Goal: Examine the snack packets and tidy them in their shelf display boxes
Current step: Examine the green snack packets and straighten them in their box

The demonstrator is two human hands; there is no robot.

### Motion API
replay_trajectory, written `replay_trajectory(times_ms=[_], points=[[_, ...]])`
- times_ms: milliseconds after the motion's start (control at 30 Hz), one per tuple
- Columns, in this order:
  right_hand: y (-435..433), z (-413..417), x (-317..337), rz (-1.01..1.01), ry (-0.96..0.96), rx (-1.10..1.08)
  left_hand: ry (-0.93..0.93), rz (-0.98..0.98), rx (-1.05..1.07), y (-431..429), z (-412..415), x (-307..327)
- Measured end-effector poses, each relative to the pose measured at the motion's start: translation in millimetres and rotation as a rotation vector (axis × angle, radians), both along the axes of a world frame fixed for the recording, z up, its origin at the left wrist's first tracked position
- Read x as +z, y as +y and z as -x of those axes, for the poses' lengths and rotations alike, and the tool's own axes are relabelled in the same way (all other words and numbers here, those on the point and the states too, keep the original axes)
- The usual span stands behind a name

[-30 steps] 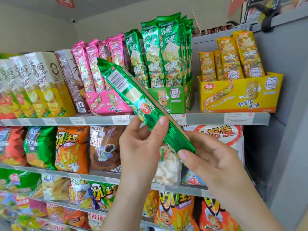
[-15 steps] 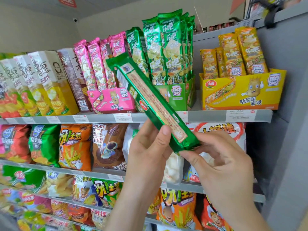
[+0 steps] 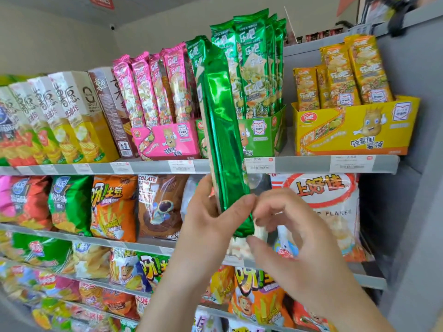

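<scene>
- The top shelf (image 3: 299, 164) is lined with display boxes; the green display box (image 3: 263, 135) is set between a pink box (image 3: 167, 140) and a yellow box (image 3: 354, 130).
- A long green packet (image 3: 223, 140) is held nearly upright before the green display box.
- Its lower part is gripped by the left hand (image 3: 206, 219).
- The right hand (image 3: 299, 240) is blurred, fingers curled at the packet's bottom end; whether it grips cannot be told.

Long green packet (image 3: 223, 140) near-upright before green display box (image 3: 261, 137), probably back-out.
</scene>
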State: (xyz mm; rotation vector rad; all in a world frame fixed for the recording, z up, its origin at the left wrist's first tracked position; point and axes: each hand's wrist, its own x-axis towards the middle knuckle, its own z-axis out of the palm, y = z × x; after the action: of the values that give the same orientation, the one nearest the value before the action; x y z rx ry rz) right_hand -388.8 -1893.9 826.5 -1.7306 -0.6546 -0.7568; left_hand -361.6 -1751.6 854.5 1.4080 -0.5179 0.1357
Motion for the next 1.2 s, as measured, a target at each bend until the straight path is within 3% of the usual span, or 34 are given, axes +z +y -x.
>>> replay_trajectory(times_ms=[100, 233, 300, 400, 700, 933, 1200], points=[[-11, -4, 19, -0.189, 0.137, 0.072, 0.053, -0.02, -0.163, 11, -1, 0], [-16, -21, 44, -0.259, 0.295, 0.273, 0.148, 0.025, -0.432, 13, 1, -5], [-14, -25, 51, -0.323, 0.289, 0.35, 0.193, 0.028, -0.458, 10, 2, -8], [-10, -30, 57, -0.366, 0.145, 0.228, 0.166, 0.029, -0.322, 4, 3, -13], [-8, -38, 72, -0.453, 0.061, 0.005, -0.161, 0.034, -0.046, -13, 16, -21], [-28, -44, 90, -0.281, -0.047, -0.104, -0.037, 0.058, 0.156, -15, 22, -27], [-45, -37, 124, -0.235, -0.181, -0.068, -0.115, 0.025, 0.278, -20, 19, -11]])
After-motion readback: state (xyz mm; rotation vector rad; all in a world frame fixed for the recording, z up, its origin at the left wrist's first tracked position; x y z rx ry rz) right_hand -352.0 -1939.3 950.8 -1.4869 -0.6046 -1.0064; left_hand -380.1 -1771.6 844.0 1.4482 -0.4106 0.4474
